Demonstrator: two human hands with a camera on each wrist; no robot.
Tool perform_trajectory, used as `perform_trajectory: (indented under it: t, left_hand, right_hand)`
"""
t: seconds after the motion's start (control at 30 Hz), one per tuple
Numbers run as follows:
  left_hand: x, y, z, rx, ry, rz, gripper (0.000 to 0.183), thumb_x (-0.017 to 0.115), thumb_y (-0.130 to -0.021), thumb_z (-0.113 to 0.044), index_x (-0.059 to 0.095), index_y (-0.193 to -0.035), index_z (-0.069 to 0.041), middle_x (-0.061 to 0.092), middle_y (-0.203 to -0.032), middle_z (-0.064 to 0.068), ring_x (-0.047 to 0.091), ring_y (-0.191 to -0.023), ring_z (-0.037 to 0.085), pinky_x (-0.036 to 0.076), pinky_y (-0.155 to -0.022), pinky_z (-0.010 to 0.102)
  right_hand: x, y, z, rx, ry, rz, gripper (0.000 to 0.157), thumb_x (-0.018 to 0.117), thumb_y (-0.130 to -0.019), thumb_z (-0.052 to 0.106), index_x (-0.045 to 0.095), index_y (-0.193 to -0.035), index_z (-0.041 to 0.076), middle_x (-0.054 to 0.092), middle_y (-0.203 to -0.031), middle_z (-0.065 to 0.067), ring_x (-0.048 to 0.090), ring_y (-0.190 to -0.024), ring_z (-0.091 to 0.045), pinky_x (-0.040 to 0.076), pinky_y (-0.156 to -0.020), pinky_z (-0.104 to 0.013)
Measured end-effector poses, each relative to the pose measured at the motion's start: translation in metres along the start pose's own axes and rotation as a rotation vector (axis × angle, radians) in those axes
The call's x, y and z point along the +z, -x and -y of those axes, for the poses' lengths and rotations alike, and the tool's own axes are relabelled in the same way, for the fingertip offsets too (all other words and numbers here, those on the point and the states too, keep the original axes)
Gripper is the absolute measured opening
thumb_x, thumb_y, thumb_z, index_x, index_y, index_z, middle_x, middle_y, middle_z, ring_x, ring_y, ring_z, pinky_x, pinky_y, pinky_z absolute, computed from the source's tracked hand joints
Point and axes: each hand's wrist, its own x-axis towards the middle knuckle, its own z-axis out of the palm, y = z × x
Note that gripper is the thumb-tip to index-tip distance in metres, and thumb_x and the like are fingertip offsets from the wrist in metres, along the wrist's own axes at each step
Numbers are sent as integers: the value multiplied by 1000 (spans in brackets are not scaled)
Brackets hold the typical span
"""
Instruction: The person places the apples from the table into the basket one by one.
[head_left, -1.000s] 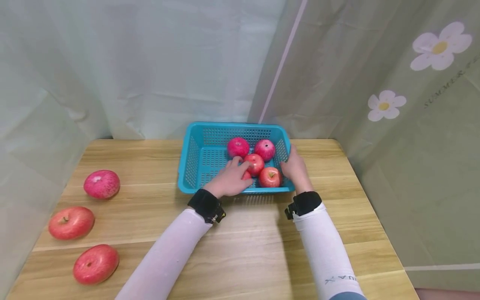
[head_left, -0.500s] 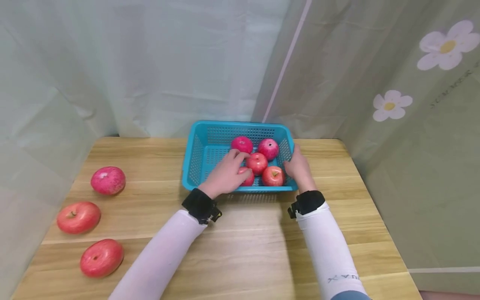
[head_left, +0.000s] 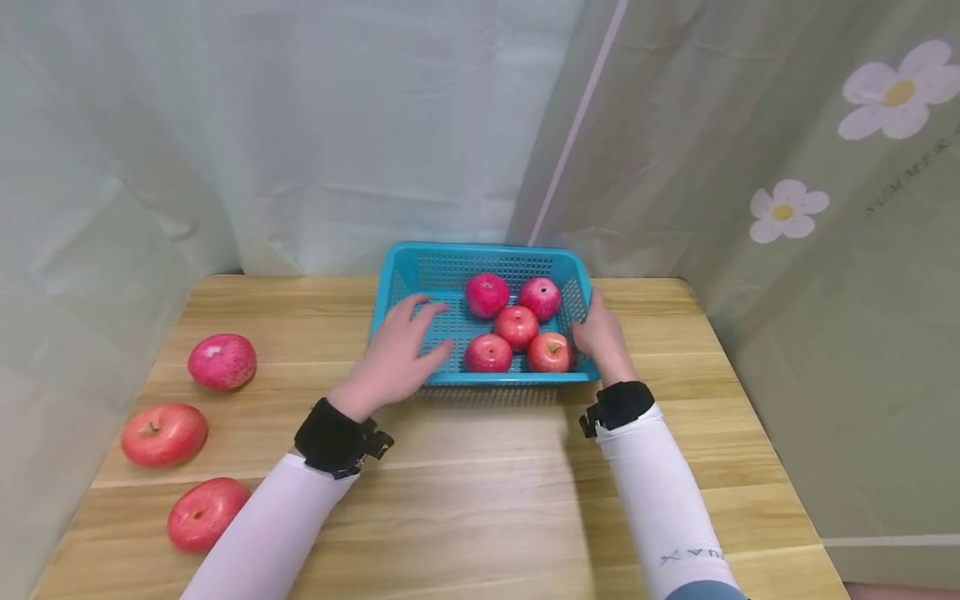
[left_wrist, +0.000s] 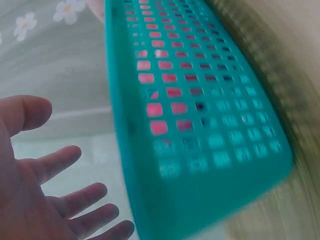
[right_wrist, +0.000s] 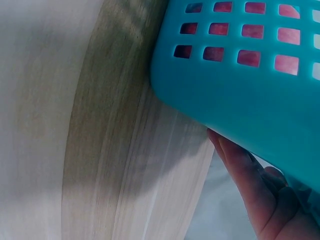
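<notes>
A blue plastic basket [head_left: 480, 379] with slotted walls stands at the table's back edge. Several apples lie in its right part, among them a red apple [head_left: 488, 354] at the front and a dark pink apple [head_left: 487, 295] at the back. My left hand [head_left: 393, 354] is above the basket's left front, fingers spread and holding nothing; the left wrist view shows its loose fingers [left_wrist: 82, 197] beside the rim. At the right end, my right hand [head_left: 602, 337] grips the basket's wall, thumb inside. In the right wrist view its fingers [right_wrist: 245, 175] lie against the outside.
On the table's left side lie a pink apple [head_left: 222, 362], a red apple with a stem [head_left: 164, 435] and another red apple [head_left: 206, 514], partly behind the left sleeve. A grey-green curtain [head_left: 360, 142] hangs behind the wooden table [head_left: 480, 500].
My left hand has let go of the front red apple, which now lies in the basket, and has moved left. The right hand keeps its grip on the basket.
</notes>
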Motion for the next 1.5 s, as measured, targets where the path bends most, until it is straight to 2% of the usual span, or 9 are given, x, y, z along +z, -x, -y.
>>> perform_trajectory:
  t: [0.3, 0.4, 0.57, 0.8, 0.97, 1.13, 1.3, 1.4, 1.5]
  left_hand:
    - [-31, 49, 22, -41, 8, -12, 59, 61, -109, -31, 45, -159, -5, 30, -165, 29, 29, -152, 50, 29, -119, 70]
    - [-41, 67, 27, -58, 2, -16, 60, 62, -109, -30, 44, -159, -3, 31, -164, 30, 31, -150, 52, 30, -117, 73]
    - [-57, 103, 40, -90, -16, -25, 61, 66, -107, -27, 44, -157, 1, 36, -159, 33, 38, -144, 55, 34, -112, 75]
    - [-73, 149, 66, -173, -86, -9, 63, 67, -107, -36, 47, -155, -1, 45, -149, 28, 41, -136, 52, 40, -102, 76]
    - [-73, 178, 84, -149, -101, -32, 59, 73, -104, -32, 52, -150, 0, 51, -144, 26, 47, -131, 49, 43, -97, 71]
    - [-68, 201, 96, -96, -140, -78, 61, 84, -94, -24, 58, -145, -3, 56, -138, 22, 51, -125, 44, 42, -94, 62]
    - [-63, 220, 108, -79, -194, -101, 65, 94, -82, -23, 65, -138, -7, 61, -130, 15, 54, -117, 36, 38, -97, 40]
    - [-59, 230, 115, -57, -229, -128, 66, 98, -74, -22, 69, -133, -10, 63, -125, 9, 55, -112, 31, 34, -93, 28]
    - [-55, 239, 119, -63, -250, -127, 67, 100, -71, -24, 71, -131, -13, 64, -123, 7, 56, -110, 29, 36, -90, 29]
  right_hand:
    - [0, -2, -2, -5, 18, 3, 77, 59, -106, 13, 14, -168, 2, 44, -155, -36, 47, -142, -53, 41, -115, -66]
    - [-1, -3, -3, -6, 11, 3, 78, 59, -106, 13, 13, -168, 2, 45, -154, -36, 47, -141, -53, 41, -114, -67]
    - [-2, -3, -2, 5, -12, 19, 78, 59, -107, 12, 12, -169, 3, 45, -154, -35, 48, -140, -54, 42, -112, -69]
    - [-3, -2, -2, 5, -2, 5, 79, 60, -106, 12, 13, -168, 2, 45, -154, -36, 48, -140, -54, 42, -112, -69]
    - [-3, -1, -2, -11, 13, -5, 78, 60, -106, 12, 14, -168, 0, 47, -152, -37, 49, -139, -54, 42, -113, -67]
    - [-3, -3, 0, -12, 18, -4, 78, 59, -106, 12, 13, -168, 1, 46, -152, -37, 48, -140, -55, 42, -113, -68]
    - [-3, -3, 0, 4, -1, 1, 78, 60, -106, 13, 14, -168, 3, 45, -154, -35, 48, -140, -54, 44, -109, -70]
    - [-2, -1, -1, 7, -8, 9, 78, 61, -106, 12, 14, -168, 3, 45, -156, -34, 48, -140, -54, 44, -107, -72]
    - [-1, 0, -2, 3, -12, 10, 77, 61, -106, 11, 15, -168, 3, 45, -155, -34, 49, -139, -54, 44, -107, -72]
